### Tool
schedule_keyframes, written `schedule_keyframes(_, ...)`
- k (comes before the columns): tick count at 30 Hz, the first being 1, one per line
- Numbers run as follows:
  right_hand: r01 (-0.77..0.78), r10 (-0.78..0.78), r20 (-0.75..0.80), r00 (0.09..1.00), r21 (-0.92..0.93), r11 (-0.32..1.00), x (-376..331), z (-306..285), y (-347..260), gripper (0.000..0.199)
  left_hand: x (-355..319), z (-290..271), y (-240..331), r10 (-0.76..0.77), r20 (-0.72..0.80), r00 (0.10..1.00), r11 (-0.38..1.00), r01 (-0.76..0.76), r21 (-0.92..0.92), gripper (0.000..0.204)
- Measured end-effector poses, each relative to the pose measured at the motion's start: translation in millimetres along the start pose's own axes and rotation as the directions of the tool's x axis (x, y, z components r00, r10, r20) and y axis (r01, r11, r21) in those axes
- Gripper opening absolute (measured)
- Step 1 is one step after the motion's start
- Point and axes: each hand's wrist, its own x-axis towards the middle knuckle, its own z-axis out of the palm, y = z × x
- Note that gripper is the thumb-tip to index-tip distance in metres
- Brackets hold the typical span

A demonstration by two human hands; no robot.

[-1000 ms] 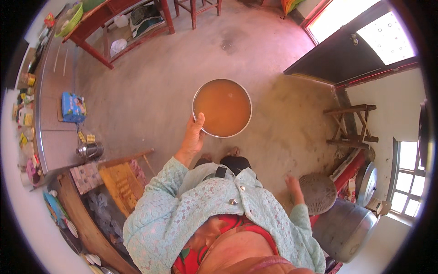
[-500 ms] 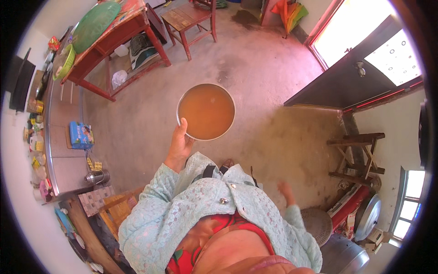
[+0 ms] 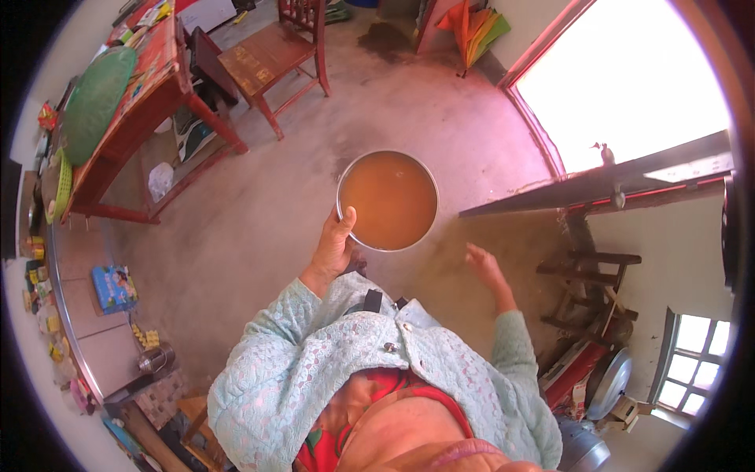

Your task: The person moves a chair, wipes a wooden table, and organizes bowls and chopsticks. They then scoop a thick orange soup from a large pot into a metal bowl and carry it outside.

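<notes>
My left hand point(image 3: 333, 246) grips the near-left rim of a round metal basin point(image 3: 436, 201), its thumb lying over the edge and the other fingers hidden beneath. Cloudy orange-brown liquid point(image 3: 388, 198) fills much of the basin, which is held roughly level in front of my body. To the right of the basin and apart from it, my right hand point(image 3: 487, 270) hangs in the air, fingers loosely stretched out and holding nothing.
A dark door point(image 3: 543, 193) stands open beside a bright doorway on the right. Ahead are a wooden chair point(image 3: 267, 59) and a red table point(image 3: 130, 138). A tiled counter point(image 3: 86, 303) runs along the left. Wooden stools point(image 3: 594, 271) stand by the right wall.
The chair and table have shifted left and nearer in view, and the doorway looms larger. My right hand has swung forward and up. The basin stays in my left hand.
</notes>
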Motion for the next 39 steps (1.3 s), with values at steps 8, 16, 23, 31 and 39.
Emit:
schedule_keyframes(8, -0.462, 0.478, 0.142, 0.867, -0.131, 0.877, -68, 11, 98, 0.037, 146, 50, 19, -0.070, 0.005, 0.998, 0.995, 0.070, 0.073, 0.060)
schedule_keyframes(16, -0.236, 0.241, -0.051, 0.969, 0.097, 0.967, 31, 16, 132, 0.039, 260, 127, 23, -0.034, -0.001, 0.999, 0.996, 0.034, 0.087, 0.058)
schedule_keyframes(23, -0.369, 0.409, -0.012, 0.912, 0.411, 0.834, 202, -105, 68, 0.040, 359, 181, 17, -0.075, 0.035, 0.997, 0.996, 0.073, 0.058, 0.063)
schedule_keyframes(31, -0.322, 0.397, -0.199, 0.896, 0.324, 0.890, 330, -166, 67, 0.042, 497, 211, 1, -0.213, 0.156, 0.964, 0.974, 0.196, 0.116, 0.069)
schedule_keyframes(39, -0.529, 0.661, -0.087, 0.745, 0.527, 0.665, 356, -188, 108, 0.040, 630, 252, 9, -0.283, 0.257, 0.924, 0.941, 0.215, 0.261, 0.071)
